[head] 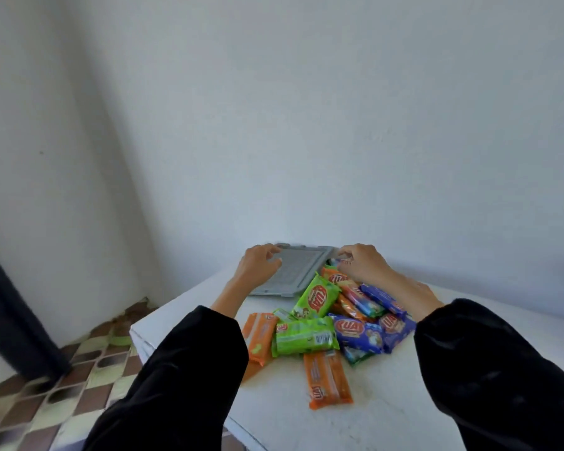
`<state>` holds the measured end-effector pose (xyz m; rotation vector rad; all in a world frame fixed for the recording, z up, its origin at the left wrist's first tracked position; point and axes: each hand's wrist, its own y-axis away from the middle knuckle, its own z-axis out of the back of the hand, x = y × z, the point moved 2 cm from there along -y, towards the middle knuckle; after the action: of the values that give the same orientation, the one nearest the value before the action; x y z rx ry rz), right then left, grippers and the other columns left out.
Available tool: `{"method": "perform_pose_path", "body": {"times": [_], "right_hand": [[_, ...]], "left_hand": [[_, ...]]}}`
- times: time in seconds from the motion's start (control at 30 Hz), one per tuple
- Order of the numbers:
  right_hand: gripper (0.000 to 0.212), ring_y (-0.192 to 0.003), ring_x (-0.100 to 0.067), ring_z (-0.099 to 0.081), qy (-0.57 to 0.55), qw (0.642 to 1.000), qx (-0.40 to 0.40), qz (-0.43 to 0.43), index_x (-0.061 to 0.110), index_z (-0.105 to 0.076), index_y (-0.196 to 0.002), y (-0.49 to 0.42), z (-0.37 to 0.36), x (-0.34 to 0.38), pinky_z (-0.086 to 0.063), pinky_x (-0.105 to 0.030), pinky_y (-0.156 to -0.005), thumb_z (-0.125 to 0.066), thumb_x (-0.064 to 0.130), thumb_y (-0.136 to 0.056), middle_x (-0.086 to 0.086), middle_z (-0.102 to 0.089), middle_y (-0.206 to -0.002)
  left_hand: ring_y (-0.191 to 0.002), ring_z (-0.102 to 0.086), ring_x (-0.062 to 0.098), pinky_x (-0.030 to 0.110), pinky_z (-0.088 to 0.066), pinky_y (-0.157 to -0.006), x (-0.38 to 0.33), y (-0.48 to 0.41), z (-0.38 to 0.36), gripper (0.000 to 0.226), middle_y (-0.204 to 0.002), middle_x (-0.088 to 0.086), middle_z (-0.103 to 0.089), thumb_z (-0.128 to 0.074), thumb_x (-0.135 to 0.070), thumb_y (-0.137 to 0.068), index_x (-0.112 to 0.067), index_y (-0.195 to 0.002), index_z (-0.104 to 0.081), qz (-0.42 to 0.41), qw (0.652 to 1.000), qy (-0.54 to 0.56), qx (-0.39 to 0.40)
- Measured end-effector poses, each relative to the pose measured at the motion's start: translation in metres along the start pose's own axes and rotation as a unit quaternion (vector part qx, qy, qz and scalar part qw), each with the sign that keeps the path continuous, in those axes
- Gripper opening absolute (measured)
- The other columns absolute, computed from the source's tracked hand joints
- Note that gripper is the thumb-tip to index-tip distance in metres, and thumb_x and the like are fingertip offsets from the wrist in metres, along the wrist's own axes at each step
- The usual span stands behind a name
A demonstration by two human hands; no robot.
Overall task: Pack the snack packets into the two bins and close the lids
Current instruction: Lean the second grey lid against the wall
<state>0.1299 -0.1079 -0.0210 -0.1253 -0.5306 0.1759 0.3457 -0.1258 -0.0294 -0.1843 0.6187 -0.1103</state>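
White table (404, 402): outstretched left hand (259, 265) and right hand (362, 263) grip grey lid (293, 268) edges.

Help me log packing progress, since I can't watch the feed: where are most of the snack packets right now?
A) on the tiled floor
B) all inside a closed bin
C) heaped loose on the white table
C: the snack packets lie in a loose heap on the white table, nearer the person than the grey lid.
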Motion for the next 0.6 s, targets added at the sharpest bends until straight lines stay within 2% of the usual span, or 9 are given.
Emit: {"method": "perform_pose_path", "body": {"times": [0.13, 0.2, 0.3, 0.43, 0.6], "right_hand": [[0.039, -0.108, -0.024, -0.058, 0.012, 0.999, 0.032, -0.007, 0.012, -0.058, -0.124, -0.047, -0.033, 0.000, -0.046, -0.032, -0.083, -0.059, 0.020, -0.086, -0.012, -0.061, -0.124], [0.045, -0.113, -0.024, -0.056, 0.026, 0.998, 0.048, -0.010, 0.012, -0.053, -0.129, -0.071, -0.050, -0.003, -0.042, -0.032, -0.093, -0.059, 0.022, -0.086, -0.013, -0.055, -0.131], [0.048, -0.105, -0.024, -0.055, 0.035, 0.996, 0.077, -0.022, 0.014, -0.048, -0.133, -0.099, -0.077, -0.007, -0.039, -0.029, -0.094, -0.058, 0.023, -0.087, -0.018, -0.043, -0.138], [0.051, -0.127, -0.030, -0.041, 0.038, 0.993, 0.096, -0.056, 0.014, -0.046, -0.134, -0.127, -0.109, -0.019, -0.035, -0.030, -0.101, -0.059, 0.027, -0.087, -0.021, -0.037, -0.141], [0.069, -0.141, -0.035, -0.019, 0.048, 0.985, 0.110, -0.125, 0.017, -0.030, -0.144, -0.148, -0.121, -0.029, -0.027, -0.039, -0.111, -0.051, 0.051, -0.088, -0.021, -0.019, -0.151]], "left_hand": [[-0.116, -0.053, 0.025, 0.028, -0.040, -0.092, 0.034, -0.037, -0.012, 0.036, -0.123, 0.013, -0.058, -0.055, -0.020, -0.089, -0.011, -0.124, -0.057, 0.013, 1.000, -0.003, 0.022], [-0.119, -0.050, 0.025, 0.029, -0.039, -0.095, 0.049, -0.053, -0.023, 0.037, -0.127, 0.013, -0.055, -0.054, -0.020, -0.090, -0.010, -0.126, -0.055, 0.021, 0.999, 0.004, 0.033], [-0.117, -0.051, 0.025, 0.032, -0.040, -0.095, 0.072, -0.075, -0.042, 0.038, -0.128, 0.013, -0.054, -0.054, -0.023, -0.090, -0.013, -0.126, -0.054, 0.041, 0.998, 0.010, 0.049], [-0.122, -0.044, 0.028, 0.034, -0.036, -0.101, 0.096, -0.100, -0.067, 0.040, -0.131, 0.015, -0.045, -0.052, -0.024, -0.090, -0.015, -0.129, -0.050, 0.066, 0.995, 0.003, 0.076], [-0.136, -0.024, 0.032, 0.045, -0.027, -0.110, 0.122, -0.129, -0.086, 0.049, -0.146, 0.014, -0.025, -0.049, -0.039, -0.092, -0.024, -0.138, -0.040, 0.094, 0.990, -0.038, 0.097]]}}
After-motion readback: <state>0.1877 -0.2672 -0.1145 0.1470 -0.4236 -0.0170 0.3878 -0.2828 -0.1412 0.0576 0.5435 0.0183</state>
